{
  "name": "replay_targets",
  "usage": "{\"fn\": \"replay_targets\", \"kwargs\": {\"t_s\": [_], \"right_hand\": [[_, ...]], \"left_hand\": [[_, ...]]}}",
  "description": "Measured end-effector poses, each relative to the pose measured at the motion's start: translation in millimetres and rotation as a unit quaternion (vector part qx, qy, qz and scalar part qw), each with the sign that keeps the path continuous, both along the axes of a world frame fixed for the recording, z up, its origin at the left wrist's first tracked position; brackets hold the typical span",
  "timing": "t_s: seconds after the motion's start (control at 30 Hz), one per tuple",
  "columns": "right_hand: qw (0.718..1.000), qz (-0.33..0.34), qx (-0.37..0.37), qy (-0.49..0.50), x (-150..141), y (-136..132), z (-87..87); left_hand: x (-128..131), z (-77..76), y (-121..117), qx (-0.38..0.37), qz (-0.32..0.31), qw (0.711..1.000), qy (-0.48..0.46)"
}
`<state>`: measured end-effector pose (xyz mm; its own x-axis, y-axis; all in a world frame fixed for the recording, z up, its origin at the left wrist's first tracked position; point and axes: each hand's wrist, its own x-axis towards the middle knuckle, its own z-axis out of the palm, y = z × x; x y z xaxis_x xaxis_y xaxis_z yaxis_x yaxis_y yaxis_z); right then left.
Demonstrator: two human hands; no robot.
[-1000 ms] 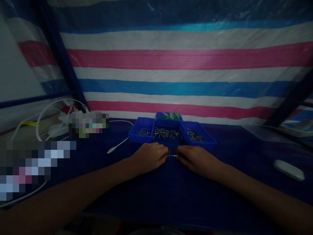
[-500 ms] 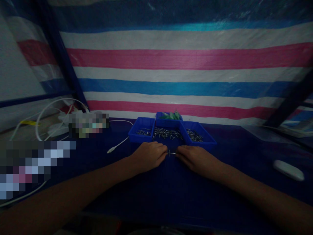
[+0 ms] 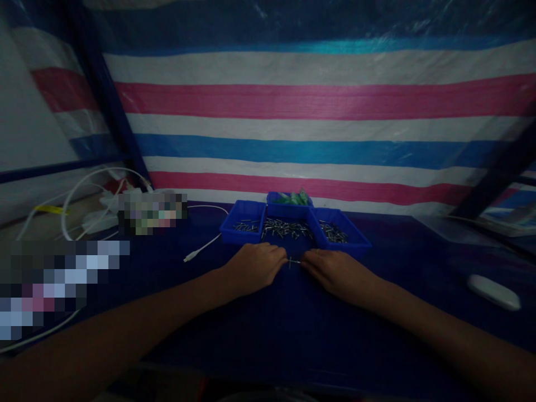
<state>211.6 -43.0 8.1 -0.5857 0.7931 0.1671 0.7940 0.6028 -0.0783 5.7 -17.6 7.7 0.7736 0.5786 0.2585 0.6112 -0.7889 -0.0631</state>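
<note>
My left hand (image 3: 256, 267) is closed, its thumb and fingers pinched at the left end of a thin silvery metal pin (image 3: 295, 262). From the other side my right hand (image 3: 337, 272) pinches the pin's right end. A short upright metal bit crosses the pin near the left fingertips, giving a small cross shape; its exact kind is too small to make out. Just beyond the hands, a pile of loose metal pins (image 3: 287, 228) lies on the blue table (image 3: 293, 335). The fingertips themselves are partly hidden.
Around the pile stand a left blue tray (image 3: 228, 230) and a right blue tray (image 3: 355, 235), both holding pins. A back blue tray (image 3: 288, 209) holds green-and-clear plastic bags (image 3: 298, 197). A white cable (image 3: 201, 250) lies left; a white rounded object (image 3: 494, 291) lies right.
Both hands stay almost still, holding the pin in the same place. My right fingers have shifted very slightly.
</note>
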Motion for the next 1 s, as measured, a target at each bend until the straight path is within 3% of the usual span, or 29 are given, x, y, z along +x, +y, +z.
{"fn": "replay_targets", "kwargs": {"t_s": [1.0], "right_hand": [[1.0, -0.008, -0.002, 0.023, -1.5, -0.7, 1.3]], "left_hand": [[-0.7, 1.4, 1.6, -0.014, 0.0, 1.0, -0.001]]}}
